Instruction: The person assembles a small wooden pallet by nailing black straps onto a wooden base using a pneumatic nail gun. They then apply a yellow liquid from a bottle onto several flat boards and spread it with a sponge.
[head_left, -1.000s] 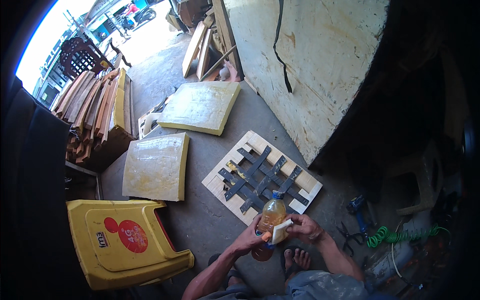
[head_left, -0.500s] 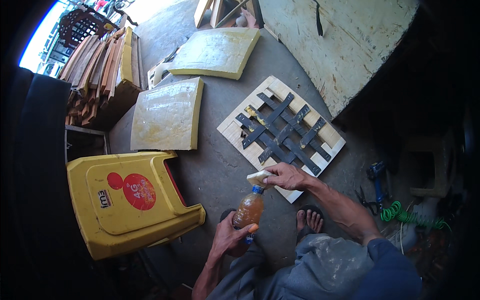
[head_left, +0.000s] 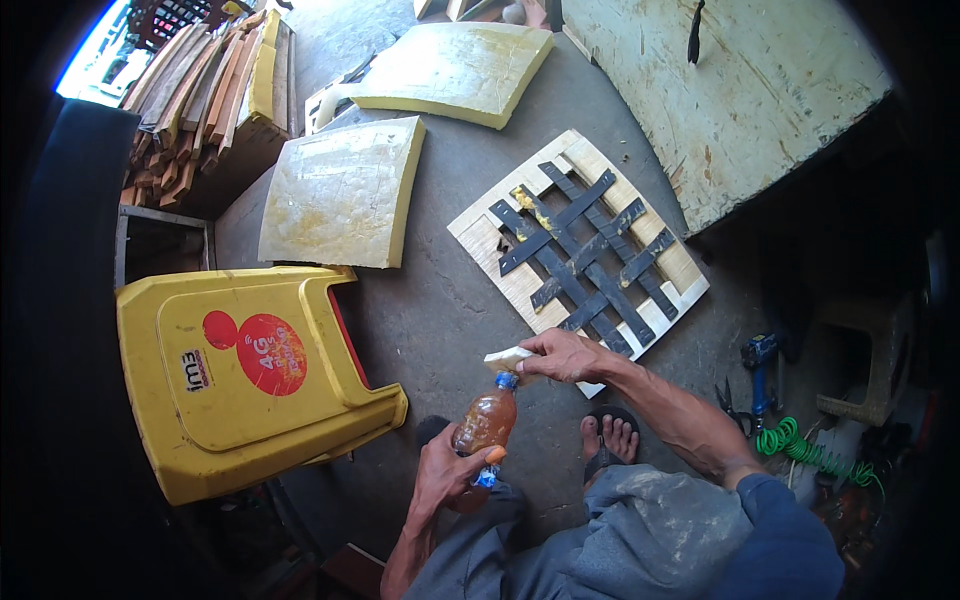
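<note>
My left hand (head_left: 446, 466) is wrapped round the lower part of a plastic bottle (head_left: 487, 416) with amber-brown contents. The bottle leans slightly to the right, its blue cap (head_left: 507, 380) at the top. Between the thumb and fingers of my right hand (head_left: 566, 354) is a small pale foam piece (head_left: 508, 358), right by the bottle's cap; whether they touch I cannot tell. Beyond my right hand a wooden seat frame (head_left: 480, 235) lies on the floor. Black straps (head_left: 590, 247) are woven across it, with yellowish residue on some.
Left stands a yellow plastic stool (head_left: 250, 420). Two foam slabs (head_left: 345, 190) (head_left: 460, 65) lie farther off, near stacked wooden slats (head_left: 190, 110). A pale worn board (head_left: 740, 100) fills the far right. A blue power tool (head_left: 760, 360) and green coiled hose (head_left: 810, 445) lie at right.
The view has shifted, so the floor things sit a little higher in it. My hands keep the same holds, with the bottle and foam piece slightly farther left in the picture.
</note>
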